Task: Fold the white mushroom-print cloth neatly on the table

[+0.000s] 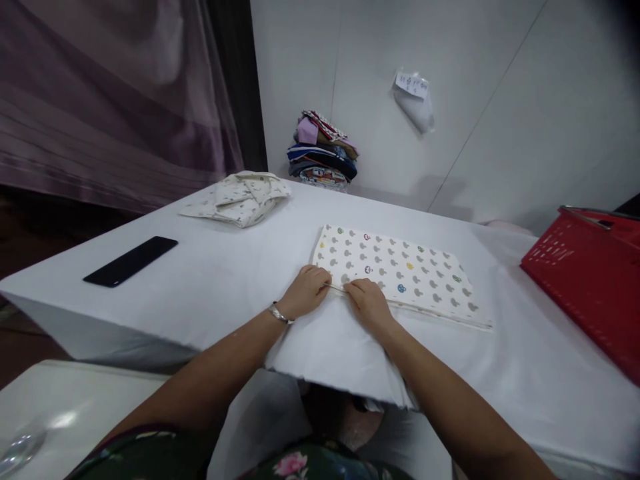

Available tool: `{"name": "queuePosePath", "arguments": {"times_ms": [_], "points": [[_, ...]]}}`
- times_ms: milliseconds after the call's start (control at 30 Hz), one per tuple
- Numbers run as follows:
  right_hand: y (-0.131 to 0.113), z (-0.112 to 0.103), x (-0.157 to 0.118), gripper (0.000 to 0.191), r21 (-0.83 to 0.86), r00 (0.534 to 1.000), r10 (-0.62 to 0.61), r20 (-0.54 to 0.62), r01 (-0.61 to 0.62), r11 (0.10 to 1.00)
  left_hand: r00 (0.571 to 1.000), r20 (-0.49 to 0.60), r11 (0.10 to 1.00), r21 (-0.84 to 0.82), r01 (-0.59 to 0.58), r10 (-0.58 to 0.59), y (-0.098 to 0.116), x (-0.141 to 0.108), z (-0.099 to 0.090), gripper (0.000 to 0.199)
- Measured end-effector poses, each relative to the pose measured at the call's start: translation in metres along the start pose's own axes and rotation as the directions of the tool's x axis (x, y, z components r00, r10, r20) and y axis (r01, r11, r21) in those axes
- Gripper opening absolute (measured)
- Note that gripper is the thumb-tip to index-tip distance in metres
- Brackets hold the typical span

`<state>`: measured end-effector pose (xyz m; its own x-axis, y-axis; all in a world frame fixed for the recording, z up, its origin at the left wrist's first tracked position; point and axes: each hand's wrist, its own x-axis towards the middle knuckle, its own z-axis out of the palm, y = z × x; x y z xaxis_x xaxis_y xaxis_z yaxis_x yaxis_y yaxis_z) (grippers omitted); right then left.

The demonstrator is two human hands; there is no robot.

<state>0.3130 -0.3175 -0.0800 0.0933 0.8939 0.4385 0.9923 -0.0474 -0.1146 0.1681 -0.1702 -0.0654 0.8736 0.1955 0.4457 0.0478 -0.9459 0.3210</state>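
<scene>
A white cloth (400, 270) printed with grey and a few coloured mushroom shapes lies folded flat in a long rectangle on the white-covered table. At its near left corner, my left hand (306, 290) pinches the layered edge; a silver bracelet (281, 314) circles that wrist. Just to the right, my right hand (369, 303) has its fingers closed on the same near edge, a short gap from the left. Between the two hands a thin strip of the edge shows, slightly raised. The fingertips are partly hidden by the cloth and the hands.
At the back left lies a crumpled white printed garment (245, 199). A black flat slab (131, 261) rests near the left edge. Folded clothes (324, 152) are stacked by the wall. On the right stands a red plastic basket (590, 273). A plastic pouch (414, 100) hangs on the wall.
</scene>
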Motion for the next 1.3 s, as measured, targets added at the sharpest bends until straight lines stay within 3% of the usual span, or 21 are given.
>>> {"name": "queuePosePath", "arguments": {"times_ms": [433, 833, 1300], "points": [[0.006, 0.005, -0.001, 0.024, 0.107, 0.998, 0.023, -0.065, -0.016, 0.994, 1.000, 0.012, 0.998, -0.053, -0.016, 0.016, -0.007, -0.002, -0.001, 0.012], [0.007, 0.008, -0.001, 0.023, 0.058, 0.993, 0.016, -0.114, -0.010, 0.998, 0.999, -0.028, 0.998, -0.064, 0.017, -0.019, -0.005, 0.000, 0.001, 0.008], [0.007, 0.010, -0.003, 0.018, 0.106, 0.994, 0.022, -0.109, -0.010, 0.994, 0.994, -0.071, 0.996, 0.028, -0.086, 0.087, 0.000, 0.001, 0.008, 0.012]]}}
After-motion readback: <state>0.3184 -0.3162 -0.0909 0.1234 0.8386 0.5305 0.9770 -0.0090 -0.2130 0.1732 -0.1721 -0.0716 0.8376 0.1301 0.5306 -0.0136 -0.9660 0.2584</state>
